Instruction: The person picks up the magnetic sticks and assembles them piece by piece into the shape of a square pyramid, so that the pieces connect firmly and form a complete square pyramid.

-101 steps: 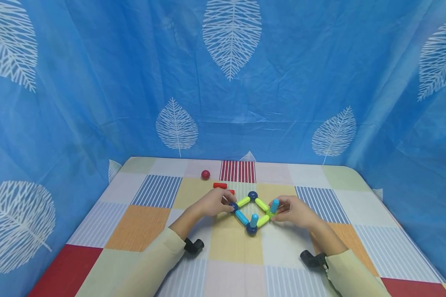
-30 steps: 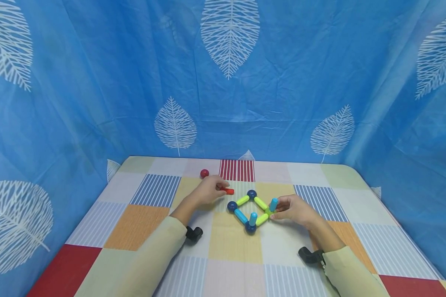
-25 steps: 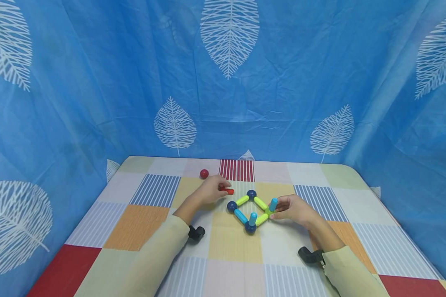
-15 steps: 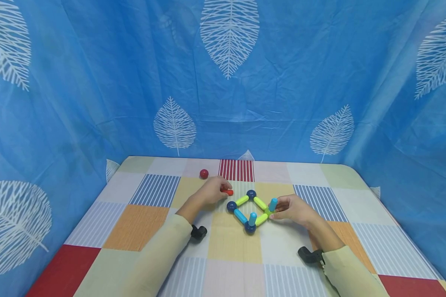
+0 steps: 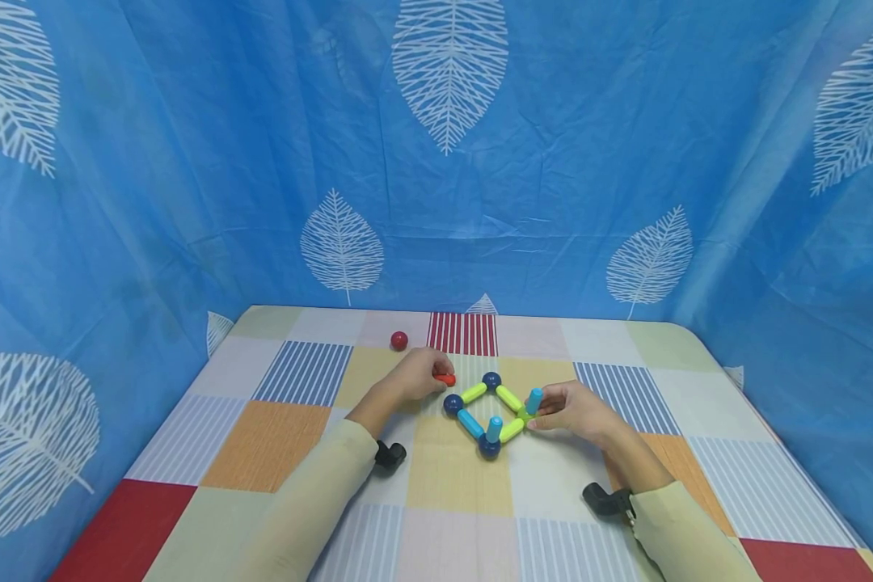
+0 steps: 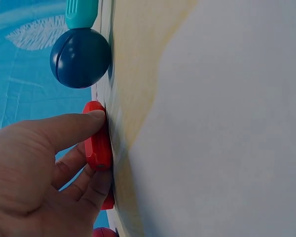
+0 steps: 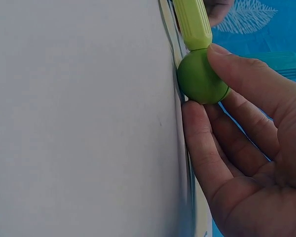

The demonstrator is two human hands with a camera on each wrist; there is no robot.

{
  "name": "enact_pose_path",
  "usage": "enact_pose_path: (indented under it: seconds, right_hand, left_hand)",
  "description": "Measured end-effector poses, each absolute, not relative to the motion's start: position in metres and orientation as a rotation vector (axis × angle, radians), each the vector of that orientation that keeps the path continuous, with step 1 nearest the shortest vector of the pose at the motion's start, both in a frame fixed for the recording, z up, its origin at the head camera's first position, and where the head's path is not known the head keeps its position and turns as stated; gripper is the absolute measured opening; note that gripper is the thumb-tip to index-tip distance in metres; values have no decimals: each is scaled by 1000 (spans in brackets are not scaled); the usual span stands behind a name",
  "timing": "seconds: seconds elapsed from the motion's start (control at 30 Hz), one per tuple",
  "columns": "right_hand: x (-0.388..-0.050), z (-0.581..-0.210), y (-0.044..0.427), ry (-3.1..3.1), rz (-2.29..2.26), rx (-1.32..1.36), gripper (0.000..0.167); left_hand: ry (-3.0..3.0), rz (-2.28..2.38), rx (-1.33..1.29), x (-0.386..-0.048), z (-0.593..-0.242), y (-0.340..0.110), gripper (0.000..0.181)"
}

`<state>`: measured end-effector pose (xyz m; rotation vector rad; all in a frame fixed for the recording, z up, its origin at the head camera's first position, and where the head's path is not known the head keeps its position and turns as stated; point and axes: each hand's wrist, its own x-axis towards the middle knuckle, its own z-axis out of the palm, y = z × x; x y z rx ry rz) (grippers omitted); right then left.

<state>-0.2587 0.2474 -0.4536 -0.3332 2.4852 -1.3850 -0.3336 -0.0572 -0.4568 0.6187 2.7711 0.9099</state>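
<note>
My left hand (image 5: pixel 418 376) pinches a red magnetic rod (image 6: pixel 97 140) between thumb and fingers, low over the tabletop; its tip shows in the head view. My right hand (image 5: pixel 578 411) holds a green ball (image 6: pixel 80 58)-free corner, the green ball (image 7: pixel 202 76), with thumb and fingers. That ball is part of a diamond of yellow-green rods (image 5: pixel 512 400) and a blue rod (image 5: pixel 470 425), joined by dark blue balls (image 5: pixel 453 405). Short blue rods stand upright on the green ball and on the near dark blue ball (image 5: pixel 490 447). A second red rod (image 6: pixel 108 202) lies partly hidden behind my left fingers.
A red ball (image 5: pixel 399 340) lies beyond my left hand. The table (image 5: pixel 458 533) has a patchwork cloth, and a blue curtain (image 5: pixel 553 162) with white leaves hangs behind and at both sides. Both wrists wear black mounts.
My left hand has left the dark blue ball, moved to the red rods and taken one, drawing it slightly toward me. My right hand keeps its place at the green ball.
</note>
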Motion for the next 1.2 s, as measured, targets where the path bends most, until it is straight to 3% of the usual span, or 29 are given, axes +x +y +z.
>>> enact_pose_path:
  seconds: [1.2]
  right_hand:
    - [-262, -456, 251, 2493, -1368, -337, 31]
  left_hand:
    - [2672, 1148, 534, -318, -448, -76, 22]
